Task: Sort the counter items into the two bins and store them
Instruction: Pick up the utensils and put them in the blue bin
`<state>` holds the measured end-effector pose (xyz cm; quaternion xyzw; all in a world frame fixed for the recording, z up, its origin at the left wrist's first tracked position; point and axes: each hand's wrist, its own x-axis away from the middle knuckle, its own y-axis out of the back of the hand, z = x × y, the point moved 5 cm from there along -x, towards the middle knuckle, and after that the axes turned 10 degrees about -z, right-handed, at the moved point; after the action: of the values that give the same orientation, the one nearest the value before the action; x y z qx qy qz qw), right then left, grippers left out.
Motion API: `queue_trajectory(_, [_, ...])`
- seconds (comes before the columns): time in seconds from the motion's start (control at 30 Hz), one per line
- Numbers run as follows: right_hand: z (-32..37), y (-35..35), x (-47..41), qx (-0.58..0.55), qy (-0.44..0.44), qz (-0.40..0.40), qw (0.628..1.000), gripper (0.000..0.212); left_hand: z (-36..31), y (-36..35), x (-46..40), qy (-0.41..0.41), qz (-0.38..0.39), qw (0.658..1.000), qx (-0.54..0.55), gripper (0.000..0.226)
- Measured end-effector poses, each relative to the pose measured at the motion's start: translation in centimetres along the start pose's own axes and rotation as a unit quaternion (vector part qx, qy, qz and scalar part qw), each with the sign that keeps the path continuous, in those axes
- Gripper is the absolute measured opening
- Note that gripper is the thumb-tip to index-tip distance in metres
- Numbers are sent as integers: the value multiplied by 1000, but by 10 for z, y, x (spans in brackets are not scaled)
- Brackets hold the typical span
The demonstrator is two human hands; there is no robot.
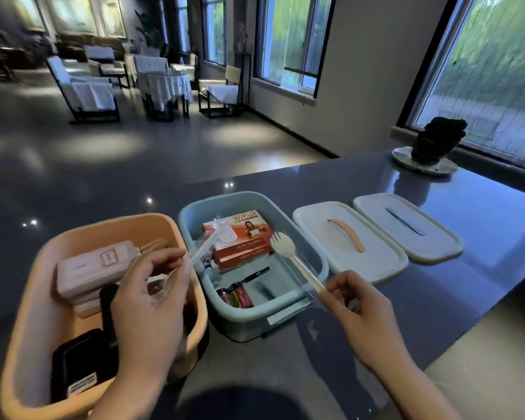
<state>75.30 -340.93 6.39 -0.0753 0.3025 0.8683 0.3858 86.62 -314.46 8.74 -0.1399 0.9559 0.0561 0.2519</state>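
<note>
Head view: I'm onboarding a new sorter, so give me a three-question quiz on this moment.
1. True or false: the right hand pinches the white spork over the blue bin.
2. Which lid lies nearer the blue bin? A) lid with orange handle B) lid with blue handle
3. Fill in: the left hand holds clear plastic utensils over the ___ bin.

Key: 1 true; 2 A; 3 orange.

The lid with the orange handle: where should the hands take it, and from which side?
By the raised orange handle at the centre of the white lid, from straight above. The lid lies flat on the counter, so its thin rim gives little purchase.
</note>
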Motion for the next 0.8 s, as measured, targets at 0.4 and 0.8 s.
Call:
queue_trajectory(0.4, [4,-106,-130,255,277,265,888,7,1,-20,10,10,-182,981,-72,41])
queue_trajectory(0.8, [-6,-167,-137,362,313,317,819,22,1,-52,8,1,-132,983,-126,34])
